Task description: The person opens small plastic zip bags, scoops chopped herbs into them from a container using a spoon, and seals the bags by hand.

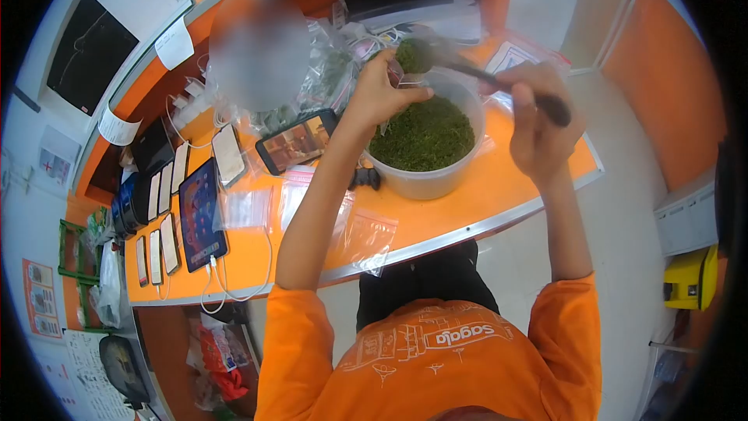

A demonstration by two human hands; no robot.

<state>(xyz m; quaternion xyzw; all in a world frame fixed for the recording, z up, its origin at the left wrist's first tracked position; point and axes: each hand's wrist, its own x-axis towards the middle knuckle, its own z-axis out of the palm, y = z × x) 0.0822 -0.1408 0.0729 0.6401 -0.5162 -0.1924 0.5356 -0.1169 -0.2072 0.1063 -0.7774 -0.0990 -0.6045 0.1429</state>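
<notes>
A clear round tub (427, 185) holds shredded green leafy material (430, 136) on the orange counter. Over its back left rim is my left hand (383, 93), thumb and fingers pinched on the edge of a clear plastic bag, partly hidden. My right hand (541, 113), blurred by motion, grips the dark handle of a spoon (487, 78). The spoon's head carries a heap of green material (413, 55) just beyond my left fingertips, above the tub's back rim.
Several phones (228, 155) and a tablet (202, 214) with cables lie on the counter's left. A phone showing a picture (297, 140), empty zip bags (366, 235) and filled bags (323, 70) sit nearer. The counter's metal edge (436, 243) runs before me.
</notes>
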